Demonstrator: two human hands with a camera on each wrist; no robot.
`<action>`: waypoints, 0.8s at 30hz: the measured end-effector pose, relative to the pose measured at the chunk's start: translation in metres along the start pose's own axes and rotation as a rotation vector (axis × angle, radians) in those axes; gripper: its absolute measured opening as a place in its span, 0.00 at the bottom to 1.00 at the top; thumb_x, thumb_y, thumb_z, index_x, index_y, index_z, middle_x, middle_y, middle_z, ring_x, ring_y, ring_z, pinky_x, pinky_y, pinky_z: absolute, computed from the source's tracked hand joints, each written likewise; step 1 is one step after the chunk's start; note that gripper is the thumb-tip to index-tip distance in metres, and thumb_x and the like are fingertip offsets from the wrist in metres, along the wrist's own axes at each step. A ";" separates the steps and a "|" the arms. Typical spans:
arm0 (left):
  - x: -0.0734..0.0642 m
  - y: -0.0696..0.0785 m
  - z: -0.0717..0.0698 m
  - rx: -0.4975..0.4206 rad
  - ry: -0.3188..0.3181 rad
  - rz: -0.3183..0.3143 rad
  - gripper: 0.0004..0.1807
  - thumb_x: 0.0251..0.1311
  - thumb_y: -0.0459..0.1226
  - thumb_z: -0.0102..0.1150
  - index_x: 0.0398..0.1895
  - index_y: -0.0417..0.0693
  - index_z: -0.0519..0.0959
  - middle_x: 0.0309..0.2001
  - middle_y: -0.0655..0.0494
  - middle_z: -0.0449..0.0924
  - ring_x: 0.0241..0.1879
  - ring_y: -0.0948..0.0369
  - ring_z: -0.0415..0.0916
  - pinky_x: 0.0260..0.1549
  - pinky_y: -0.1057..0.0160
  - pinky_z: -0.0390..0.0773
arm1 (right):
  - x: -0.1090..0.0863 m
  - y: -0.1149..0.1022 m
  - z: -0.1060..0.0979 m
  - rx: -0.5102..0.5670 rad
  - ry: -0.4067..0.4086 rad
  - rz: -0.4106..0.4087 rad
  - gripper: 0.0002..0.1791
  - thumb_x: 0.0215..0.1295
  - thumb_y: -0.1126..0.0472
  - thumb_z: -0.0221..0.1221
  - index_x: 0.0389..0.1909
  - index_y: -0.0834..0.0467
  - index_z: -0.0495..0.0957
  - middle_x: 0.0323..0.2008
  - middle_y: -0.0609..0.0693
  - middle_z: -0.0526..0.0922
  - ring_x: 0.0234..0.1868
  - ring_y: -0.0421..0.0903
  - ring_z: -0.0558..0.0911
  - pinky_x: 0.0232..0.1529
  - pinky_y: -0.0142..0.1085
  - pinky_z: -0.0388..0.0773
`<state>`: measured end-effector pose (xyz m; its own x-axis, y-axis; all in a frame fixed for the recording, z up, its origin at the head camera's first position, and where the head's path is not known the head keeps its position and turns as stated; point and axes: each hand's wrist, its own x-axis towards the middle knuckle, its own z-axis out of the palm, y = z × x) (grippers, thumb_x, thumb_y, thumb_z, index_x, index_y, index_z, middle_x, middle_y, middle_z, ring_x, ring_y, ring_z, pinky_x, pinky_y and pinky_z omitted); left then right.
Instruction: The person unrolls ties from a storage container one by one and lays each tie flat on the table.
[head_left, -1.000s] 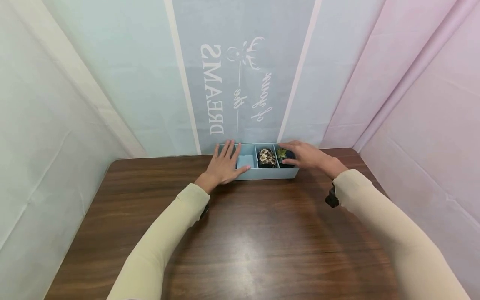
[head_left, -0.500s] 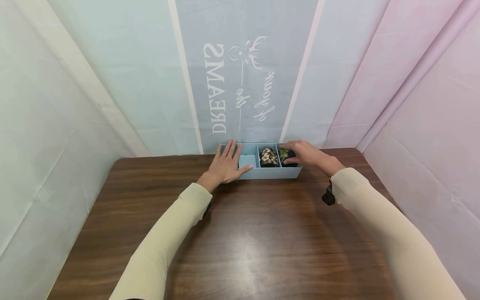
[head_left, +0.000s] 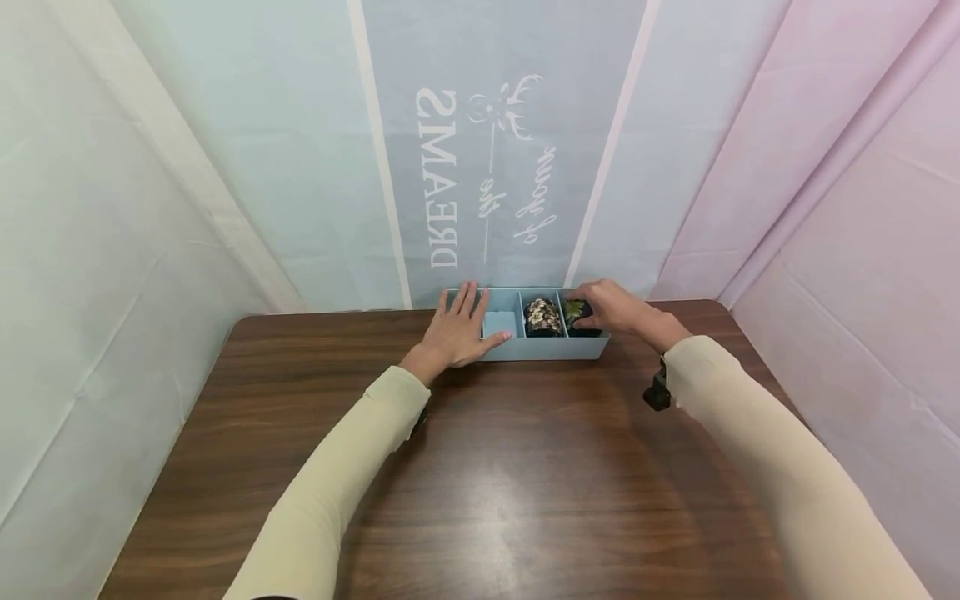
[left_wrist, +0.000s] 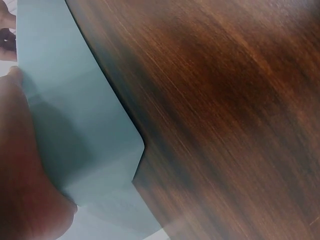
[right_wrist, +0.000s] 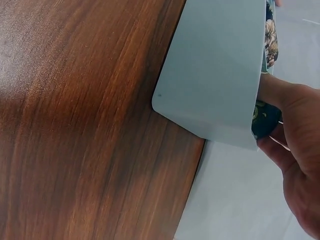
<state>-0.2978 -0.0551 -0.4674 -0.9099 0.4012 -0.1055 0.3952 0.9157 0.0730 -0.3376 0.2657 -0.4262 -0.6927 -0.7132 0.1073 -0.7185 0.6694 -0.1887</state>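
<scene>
A light blue divided box (head_left: 536, 350) stands at the table's far edge. My left hand (head_left: 453, 335) lies spread over its left end, the thumb along the front wall. Beside that hand, one compartment shows only its pale blue floor. Further right sits a dark rounded bundle with cream flowers (head_left: 542, 317). In the rightmost compartment is a dark blue rounded bundle with a green leaf print (head_left: 576, 311), which my right hand (head_left: 618, 308) grips between thumb and fingers. The right wrist view shows this dark blue bundle (right_wrist: 266, 120) partly above the box rim. What the bundles are made of, I cannot tell.
The brown wooden table (head_left: 480, 467) reaches toward me from the box. Right behind the box hangs a pale cloth backdrop (head_left: 495, 167) with white lettering. More cloth walls (head_left: 862, 317) close in both sides.
My right hand's thumb and fingers have drawn closer together around the leaf-printed bundle. The left hand stays put on the box. The head view has shifted slightly.
</scene>
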 end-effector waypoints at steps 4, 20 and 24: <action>-0.002 0.002 -0.001 0.001 0.014 -0.001 0.55 0.72 0.76 0.25 0.88 0.53 0.32 0.86 0.48 0.23 0.85 0.51 0.23 0.81 0.40 0.26 | -0.002 0.001 -0.001 0.024 0.014 0.007 0.30 0.56 0.66 0.79 0.58 0.73 0.82 0.51 0.69 0.87 0.51 0.64 0.87 0.52 0.56 0.85; -0.004 0.002 -0.002 0.005 0.032 -0.004 0.55 0.72 0.76 0.25 0.88 0.53 0.34 0.87 0.48 0.25 0.86 0.52 0.25 0.82 0.40 0.30 | -0.008 0.008 -0.002 0.120 0.063 0.041 0.28 0.58 0.65 0.78 0.59 0.70 0.84 0.54 0.68 0.86 0.47 0.61 0.87 0.46 0.54 0.84; -0.003 0.003 -0.001 0.006 0.031 -0.004 0.55 0.72 0.76 0.25 0.88 0.53 0.34 0.87 0.48 0.25 0.86 0.52 0.24 0.82 0.40 0.30 | -0.010 0.010 -0.001 0.125 0.083 0.046 0.28 0.57 0.64 0.78 0.58 0.69 0.85 0.54 0.67 0.87 0.33 0.50 0.82 0.38 0.47 0.78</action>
<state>-0.2941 -0.0541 -0.4655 -0.9151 0.3962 -0.0749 0.3918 0.9176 0.0670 -0.3384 0.2796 -0.4278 -0.7315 -0.6590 0.1749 -0.6758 0.6665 -0.3148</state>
